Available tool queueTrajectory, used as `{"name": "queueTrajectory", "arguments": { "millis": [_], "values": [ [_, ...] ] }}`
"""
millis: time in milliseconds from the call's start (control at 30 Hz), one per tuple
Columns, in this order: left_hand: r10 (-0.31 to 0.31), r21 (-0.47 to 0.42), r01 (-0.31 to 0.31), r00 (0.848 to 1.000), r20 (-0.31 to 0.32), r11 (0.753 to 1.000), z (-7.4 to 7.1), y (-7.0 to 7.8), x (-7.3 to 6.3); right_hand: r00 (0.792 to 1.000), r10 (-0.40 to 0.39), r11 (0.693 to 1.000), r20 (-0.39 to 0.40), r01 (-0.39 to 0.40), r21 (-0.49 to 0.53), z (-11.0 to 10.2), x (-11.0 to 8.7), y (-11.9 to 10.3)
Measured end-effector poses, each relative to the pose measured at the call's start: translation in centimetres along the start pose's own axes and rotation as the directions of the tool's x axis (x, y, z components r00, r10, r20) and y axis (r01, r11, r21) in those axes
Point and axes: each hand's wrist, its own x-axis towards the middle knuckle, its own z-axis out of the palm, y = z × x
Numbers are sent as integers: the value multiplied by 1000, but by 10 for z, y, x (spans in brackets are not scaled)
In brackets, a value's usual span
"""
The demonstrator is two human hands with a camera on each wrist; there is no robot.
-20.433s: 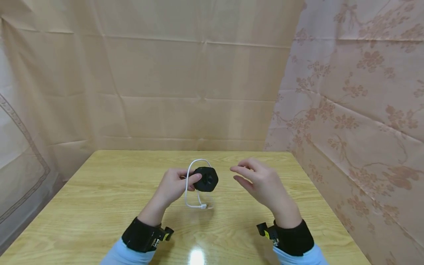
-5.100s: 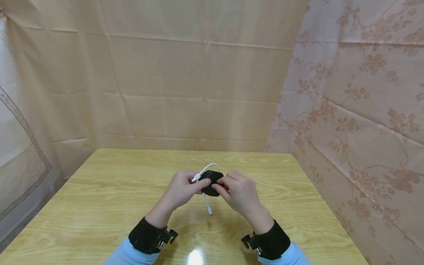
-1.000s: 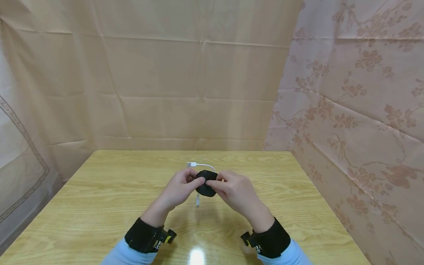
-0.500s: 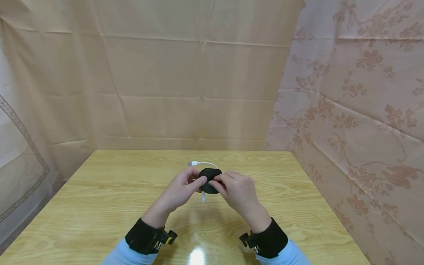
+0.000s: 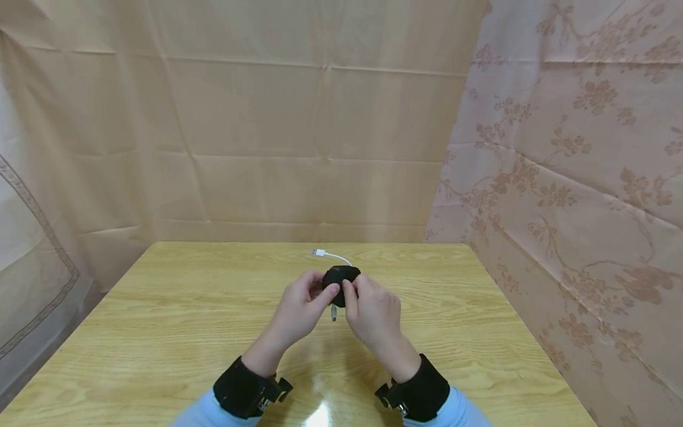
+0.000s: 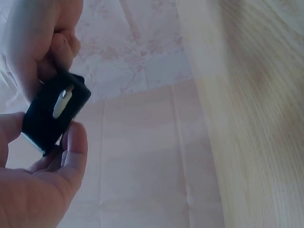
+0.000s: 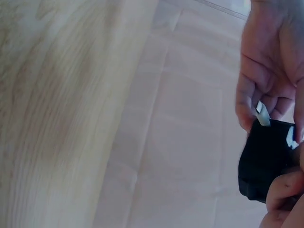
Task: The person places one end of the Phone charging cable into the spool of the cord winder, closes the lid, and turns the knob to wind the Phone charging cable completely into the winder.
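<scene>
A black hexagonal case [image 5: 340, 274], which looks like a cable winder, is held above the table between both hands. My left hand [image 5: 300, 305] grips its left side, thumb on the near face and fingers behind. On the right, my right hand [image 5: 376, 311] pinches it near its middle with thumb and curled forefinger. A white USB cable [image 5: 338, 257] comes out of the far side, its USB plug [image 5: 318, 252] pointing left. From the near side a short white connector [image 5: 333, 313] sticks out; the left wrist view shows this connector [image 6: 61, 104] against the case's edge. The rest of the cable is hidden.
The light wooden table [image 5: 213, 344] lies under both hands. A plain beige curtain [image 5: 256, 148] hangs behind it, and a flowered cloth [image 5: 560, 178] hangs along the right side. Both wrists wear black bands [image 5: 242, 388] with small cameras.
Twenty seconds ago the cable hung in a wide loop and my right hand was apart. Now only short ends show. Within the last second, both hands moved slightly away and my right hand turned.
</scene>
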Motion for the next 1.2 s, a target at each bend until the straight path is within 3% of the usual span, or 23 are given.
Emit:
{"name": "queueTrajectory", "arguments": {
  "millis": [133,300,500,700,800,1000,1200],
  "values": [
    [21,12,-20,999,-24,1000,3,1,-1,999,38,998,-21,-38,43,3,-1,1],
    [-27,8,27,1000,-11,1000,1,-1,2,998,12,996,-64,-6,89,6,0,9],
    [-82,3,82,996,19,997,-5,-2,5,991,-113,986,-67,120,118,2,5,19],
    [-94,6,94,995,43,996,-10,-2,6,966,-256,956,-37,259,136,-4,8,25],
    [-106,6,105,993,48,994,-13,-2,7,956,-290,946,-29,292,140,-10,11,26],
    [-153,3,153,988,24,988,-22,-1,8,957,-284,937,-65,291,191,-35,20,31],
    [-193,-69,197,979,60,978,-31,-2,10,951,-298,924,-87,310,222,-59,28,40]
  ]
}}
